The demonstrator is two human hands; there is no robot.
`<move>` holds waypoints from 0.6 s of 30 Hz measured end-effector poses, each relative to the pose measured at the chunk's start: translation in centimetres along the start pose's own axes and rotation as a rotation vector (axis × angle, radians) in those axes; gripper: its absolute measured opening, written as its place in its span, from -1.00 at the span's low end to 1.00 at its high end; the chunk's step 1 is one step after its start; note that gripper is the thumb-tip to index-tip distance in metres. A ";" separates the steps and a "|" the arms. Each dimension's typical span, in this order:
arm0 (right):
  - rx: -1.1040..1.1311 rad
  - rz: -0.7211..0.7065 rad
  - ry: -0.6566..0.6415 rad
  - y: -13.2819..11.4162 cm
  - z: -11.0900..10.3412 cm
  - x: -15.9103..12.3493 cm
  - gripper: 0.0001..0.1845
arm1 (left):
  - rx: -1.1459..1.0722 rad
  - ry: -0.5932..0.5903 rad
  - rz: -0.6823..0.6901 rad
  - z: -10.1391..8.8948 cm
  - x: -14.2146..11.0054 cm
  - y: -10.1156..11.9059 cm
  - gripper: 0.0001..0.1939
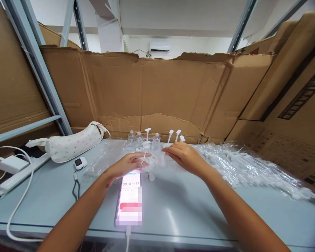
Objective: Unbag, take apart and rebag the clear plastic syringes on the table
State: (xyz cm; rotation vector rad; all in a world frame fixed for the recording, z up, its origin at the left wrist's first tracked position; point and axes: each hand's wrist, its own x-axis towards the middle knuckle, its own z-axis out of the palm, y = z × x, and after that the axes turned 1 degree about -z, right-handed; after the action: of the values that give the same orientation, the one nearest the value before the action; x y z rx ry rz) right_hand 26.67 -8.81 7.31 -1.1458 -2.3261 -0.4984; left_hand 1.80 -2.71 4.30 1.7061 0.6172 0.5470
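My left hand (127,164) and my right hand (182,157) meet over a small clear plastic packet (156,161) on the grey table (189,210). The fingers of both hands pinch its edges. Just behind them stand a few small clear bottles (139,140) and several white pump sprayer tops (173,135). A loose white cap (151,177) lies near my left hand. A lit phone (130,196) showing a timer lies flat under my left wrist.
A heap of clear-wrapped sprayer parts (241,164) spreads to the right. A floral pouch (72,144), a small white device (80,163), a charger and cables (12,164) lie left. Cardboard walls (157,94) and metal shelf struts (39,70) enclose the table.
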 end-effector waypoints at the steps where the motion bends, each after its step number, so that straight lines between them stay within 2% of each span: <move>1: 0.012 -0.005 0.013 0.0 0.0 0.0 -0.68 | -0.012 -0.005 -0.009 0.1 0.0 0.1 -0.55; 6: 0.048 -0.053 0.020 -0.9 0.3 0.4 -0.67 | -0.013 -0.082 -0.054 0.8 0.2 0.0 -0.53; 11: 0.058 -0.043 -0.047 -1.2 1.0 0.6 -0.68 | -0.028 -0.033 -0.111 1.2 0.5 -1.0 -0.34; 14: 0.062 -0.037 -0.038 -0.9 1.2 0.7 -0.69 | 0.014 0.034 -0.052 1.5 0.5 -1.3 -0.24; 16: 0.055 -0.034 -0.021 -0.8 1.1 0.7 -0.69 | 0.089 0.104 0.014 1.6 0.5 -1.2 -0.33; 18: 0.045 -0.042 -0.011 -0.8 0.8 0.7 -0.69 | 0.156 0.173 0.062 1.5 0.5 -0.9 -0.60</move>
State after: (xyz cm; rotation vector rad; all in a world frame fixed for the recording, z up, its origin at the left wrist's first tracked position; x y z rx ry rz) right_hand 25.46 -8.38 7.01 -1.0837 -2.3623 -0.4537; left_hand 3.05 -3.29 3.14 1.8416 0.7487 0.7118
